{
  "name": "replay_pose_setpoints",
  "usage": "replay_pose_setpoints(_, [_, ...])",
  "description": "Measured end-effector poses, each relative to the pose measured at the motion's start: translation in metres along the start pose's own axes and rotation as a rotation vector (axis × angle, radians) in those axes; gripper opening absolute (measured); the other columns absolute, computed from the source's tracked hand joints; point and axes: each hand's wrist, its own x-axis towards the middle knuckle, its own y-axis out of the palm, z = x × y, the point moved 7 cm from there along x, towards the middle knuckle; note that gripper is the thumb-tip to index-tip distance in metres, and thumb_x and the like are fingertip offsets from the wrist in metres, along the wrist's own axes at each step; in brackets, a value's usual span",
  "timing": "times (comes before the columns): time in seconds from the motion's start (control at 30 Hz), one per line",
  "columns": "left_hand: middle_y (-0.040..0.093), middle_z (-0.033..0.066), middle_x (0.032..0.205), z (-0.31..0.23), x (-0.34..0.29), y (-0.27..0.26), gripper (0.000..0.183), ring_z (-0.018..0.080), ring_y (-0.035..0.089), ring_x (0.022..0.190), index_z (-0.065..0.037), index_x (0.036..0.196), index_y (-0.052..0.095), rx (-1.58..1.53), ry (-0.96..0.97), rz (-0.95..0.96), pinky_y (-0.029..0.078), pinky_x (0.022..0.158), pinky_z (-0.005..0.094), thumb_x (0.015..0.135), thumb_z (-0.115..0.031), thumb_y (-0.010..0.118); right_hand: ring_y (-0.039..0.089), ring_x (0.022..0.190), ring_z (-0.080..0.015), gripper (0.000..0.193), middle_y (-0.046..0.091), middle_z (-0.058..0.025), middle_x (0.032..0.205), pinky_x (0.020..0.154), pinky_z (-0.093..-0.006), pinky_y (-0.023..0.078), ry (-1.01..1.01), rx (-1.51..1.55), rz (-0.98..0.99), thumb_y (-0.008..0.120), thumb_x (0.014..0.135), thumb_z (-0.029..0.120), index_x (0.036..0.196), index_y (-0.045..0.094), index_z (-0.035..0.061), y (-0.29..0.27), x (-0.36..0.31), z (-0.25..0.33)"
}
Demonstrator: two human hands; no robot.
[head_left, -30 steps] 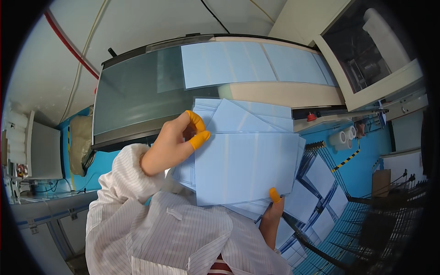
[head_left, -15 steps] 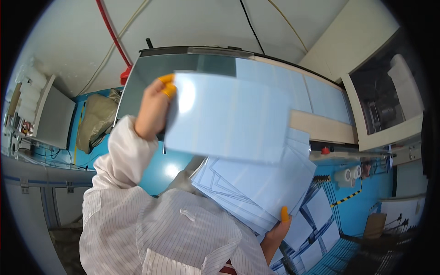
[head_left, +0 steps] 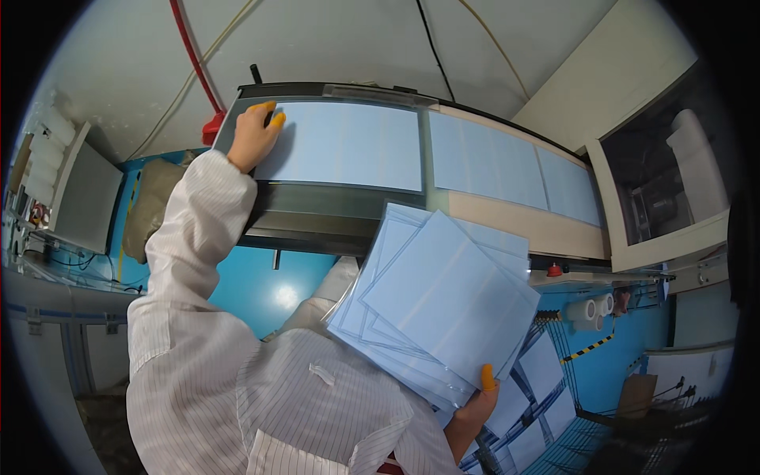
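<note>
A glossy pale blue rectangular sheet (head_left: pixel 344 146) lies flat on the dark left part of a long conveyor-like bench (head_left: pixel 313 210). Over its far left corner, my left hand (head_left: pixel 255 136) has its thumb and finger bent at the edge, with orange-yellow covers on the tips. A fanned stack of similar sheets (head_left: pixel 451 297) rests against my front, its layers turned at different angles. The lower right corner of that stack is in my right hand (head_left: pixel 475 408); the covered thumb is on top and the other fingers are hidden beneath.
More blue sheets (head_left: pixel 487 158) lie along the bench toward a pale cabinet with a dark window (head_left: pixel 665 166). A red knob (head_left: pixel 554 270) sticks out at the bench's front. Right of me, a wire rack (head_left: pixel 582 427) stands beside further sheets. A red hose (head_left: pixel 190 59) hangs behind the bench.
My left hand has moved away from me and left, bringing the single sheet from above the stack down onto the bench. The stack in my right hand is now uncovered.
</note>
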Motion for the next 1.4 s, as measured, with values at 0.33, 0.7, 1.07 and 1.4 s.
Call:
replay_pose_setpoints(0.33, [0.041,0.0265,0.127,-0.046,-0.062,-0.005,0.074,0.0393,0.035,0.121,0.003,0.122,0.045,0.315,0.445,0.243,0.027,0.102,0.0442,0.074,-0.048,0.065,0.054,0.087,-0.0134,0.015,0.056,-0.0072,0.092,0.079,-0.0257,0.045,0.036,0.137,0.111,0.049,0.09,0.016,0.094,0.045,0.0027,0.008,0.002,-0.007])
replay_pose_setpoints(0.7, [0.044,0.0297,0.12,-0.094,-0.064,0.036,0.072,0.0409,0.041,0.115,0.007,0.119,0.046,0.364,0.524,0.176,0.033,0.099,0.0427,0.075,-0.048,0.063,0.053,0.088,-0.014,0.02,0.054,-0.0061,0.093,0.083,-0.0255,0.042,0.148,0.261,0.003,0.048,0.091,0.022,0.097,0.047,0.0022,0.008,-0.001,-0.015])
replay_pose_setpoints(1.07, [0.048,0.0248,0.117,-0.107,-0.058,0.051,0.05,0.0376,0.045,0.11,0.004,0.115,0.048,0.167,0.61,0.285,0.036,0.095,0.0396,0.08,-0.028,0.064,0.056,0.083,-0.014,0.014,0.057,-0.0057,0.091,0.076,-0.0267,0.046,0.097,0.093,-0.029,0.049,0.088,0.018,0.096,0.05,0.0055,-0.026,0.01,-0.041])
replay_pose_setpoints(1.4, [0.051,0.0216,0.114,-0.141,-0.07,0.061,0.046,0.0371,0.043,0.112,0.001,0.12,0.046,0.09,0.667,0.326,0.034,0.097,0.0401,0.084,-0.024,0.059,0.055,0.081,-0.0125,0.017,0.055,-0.0061,0.088,0.072,-0.0238,0.048,0.167,0.384,0.0,0.052,0.088,0.018,0.095,0.046,0.004,-0.003,-0.001,-0.029])
